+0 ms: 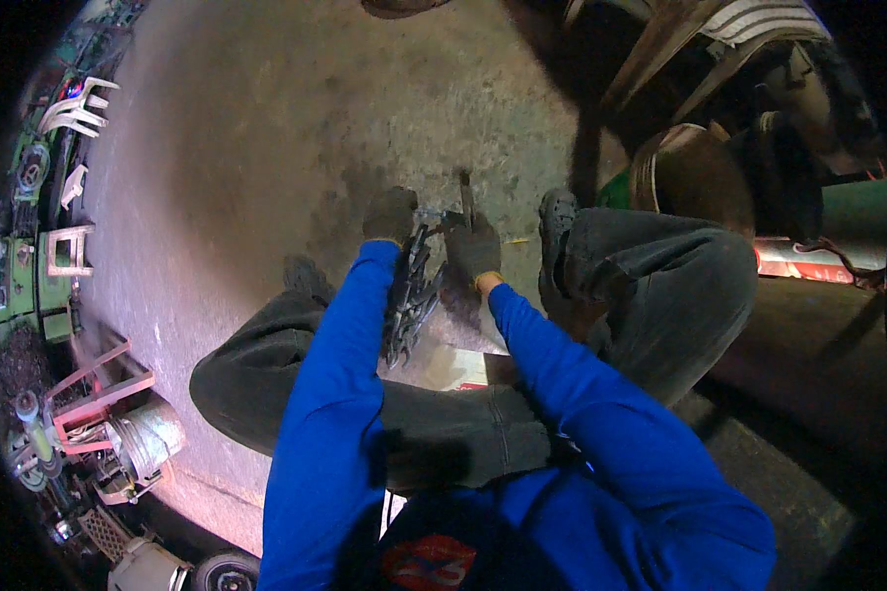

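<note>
My left hand (391, 215), in a dark glove, is closed at the far end of a row of dark metal pieces. What its fingers grip is too dim to make out. A small metal part (432, 213) spans the gap between my hands. My right hand (475, 252), gloved too, is wrapped round a dark bar-shaped tool (465, 189) whose end points away from me. The metal pieces (412, 307), long and chain-like, lie on the floor between my forearms and run back toward me.
My bent legs flank the work, with a dark shoe (558, 217) at the right. Beyond it stand a round drum (695, 177) and a wooden frame (660, 49). Along the left lie white plastic chairs (77, 110), green machinery (15, 281), a red metal frame (99, 394) and a bucket (146, 438).
</note>
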A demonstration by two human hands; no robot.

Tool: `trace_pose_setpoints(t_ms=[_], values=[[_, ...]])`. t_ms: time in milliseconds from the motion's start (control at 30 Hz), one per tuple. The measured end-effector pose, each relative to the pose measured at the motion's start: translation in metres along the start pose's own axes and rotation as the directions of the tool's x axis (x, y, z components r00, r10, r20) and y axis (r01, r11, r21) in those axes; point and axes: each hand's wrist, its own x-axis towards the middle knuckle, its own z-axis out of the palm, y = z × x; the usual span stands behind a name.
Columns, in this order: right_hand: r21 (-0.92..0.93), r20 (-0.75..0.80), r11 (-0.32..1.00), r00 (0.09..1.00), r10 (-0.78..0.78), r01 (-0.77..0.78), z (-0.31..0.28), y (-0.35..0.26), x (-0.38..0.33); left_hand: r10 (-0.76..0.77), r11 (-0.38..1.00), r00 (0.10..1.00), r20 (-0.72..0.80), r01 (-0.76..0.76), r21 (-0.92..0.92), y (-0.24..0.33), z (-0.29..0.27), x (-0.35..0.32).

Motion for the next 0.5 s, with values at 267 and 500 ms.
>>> trace_pose_setpoints(t_ms=[267,500], values=[[-0.128,0.275,0.966,0.927,0.254,-0.226,-0.004,0.022,-0.024,0.015,0.997,1.0,-0.01,-0.014,0.076,0.022,0.002,-0.002],[0.14,-0.015,0.982,0.991,0.132,-0.129,-0.024,-0.061,0.0,0.116,0.989,0.991,-0.073,-0.108,0.104,-0.006,0.016,-0.011]])
